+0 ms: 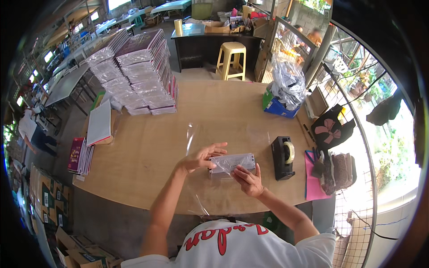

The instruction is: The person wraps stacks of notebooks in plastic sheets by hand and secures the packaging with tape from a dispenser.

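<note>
A small pale block-shaped stack [232, 161], covered in shiny clear plastic film, lies on the table in front of me. At its left end is my left hand [199, 160]; the thumb touches the stack and the other fingers stretch out apart above it. My right hand [248, 180] is at the near right side. Its fingers are bunched together on the film and its thumb points up; the part of the film under those fingertips is hidden. A black tape dispenser [278, 161] with a roll of clear tape [289, 152] stands to the right.
Tall stacks of plastic-wrapped books [145, 67] stand at the far left of the wooden table [147, 156]. Loose booklets [80, 156] lie at its left edge. A blue box with crumpled plastic [286, 91] is at the far right, and folded brown cloths [339, 172] lie nearer.
</note>
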Demonstrator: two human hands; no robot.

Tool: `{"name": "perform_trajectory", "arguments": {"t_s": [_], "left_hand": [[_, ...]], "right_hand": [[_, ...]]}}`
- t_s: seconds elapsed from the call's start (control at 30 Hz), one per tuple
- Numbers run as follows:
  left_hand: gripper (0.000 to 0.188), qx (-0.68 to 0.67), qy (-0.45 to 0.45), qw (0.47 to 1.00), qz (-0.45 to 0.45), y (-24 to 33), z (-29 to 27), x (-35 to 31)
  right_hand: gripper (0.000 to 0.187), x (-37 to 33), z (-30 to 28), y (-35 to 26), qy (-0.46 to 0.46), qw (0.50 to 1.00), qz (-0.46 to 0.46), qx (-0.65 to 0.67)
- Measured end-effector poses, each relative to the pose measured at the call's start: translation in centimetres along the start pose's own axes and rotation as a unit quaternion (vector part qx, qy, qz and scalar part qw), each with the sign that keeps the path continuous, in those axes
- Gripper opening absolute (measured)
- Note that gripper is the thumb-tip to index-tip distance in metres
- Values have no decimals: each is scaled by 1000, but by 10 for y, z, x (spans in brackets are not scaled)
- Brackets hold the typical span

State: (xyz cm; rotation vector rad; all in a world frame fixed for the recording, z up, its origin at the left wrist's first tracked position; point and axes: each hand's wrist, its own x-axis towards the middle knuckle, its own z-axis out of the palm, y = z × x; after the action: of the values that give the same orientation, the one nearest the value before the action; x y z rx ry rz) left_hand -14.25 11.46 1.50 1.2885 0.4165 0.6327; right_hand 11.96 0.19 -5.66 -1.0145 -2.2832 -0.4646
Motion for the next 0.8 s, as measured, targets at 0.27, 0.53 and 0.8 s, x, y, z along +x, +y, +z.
{"name": "perform_trajectory", "arguments": {"t_s": [0.27,0.53,0.8], "left_hand": [[67,586,-31,809,-31,23,34,39],[61,628,66,775,-28,11,64,27],[61,625,53,778,-28,13,62,31]], "right_hand": [[48,-5,-14,12,-10,999,21,31],[39,-134,-78,154,-119,603,745,258],[29,-157,-67,150,-41,629,734,254]]}}
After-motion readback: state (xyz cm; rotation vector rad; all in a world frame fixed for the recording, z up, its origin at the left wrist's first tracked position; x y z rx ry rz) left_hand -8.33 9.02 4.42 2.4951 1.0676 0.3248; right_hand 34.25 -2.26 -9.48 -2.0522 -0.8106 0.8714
